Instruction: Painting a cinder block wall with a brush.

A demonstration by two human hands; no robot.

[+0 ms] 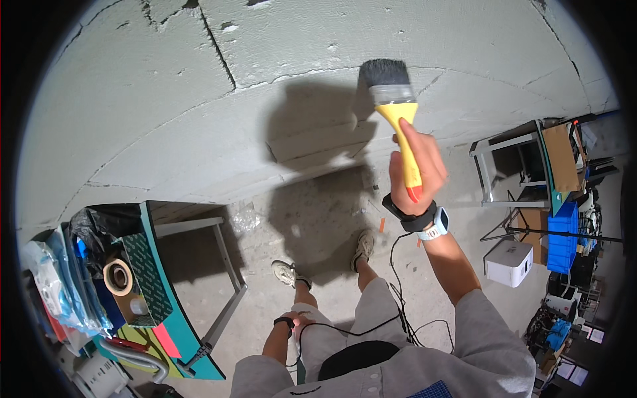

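My right hand is closed around the yellow handle of a paintbrush, its thumb lying along the handle. The wide brush has dark bristles, a metal band and a red handle end, and its bristles point up at the grey wall. Beside the bristles falls the brush's shadow; whether they touch the wall I cannot tell. Low by my left thigh is my left hand, close to a thin black cable. Its fingers are too small and partly hidden to read.
At left, a table carries plastic bags, a tape roll and a patterned box. A second table, a white box, a blue crate and a black tripod stand at right. Cracks and joints cross the wall.
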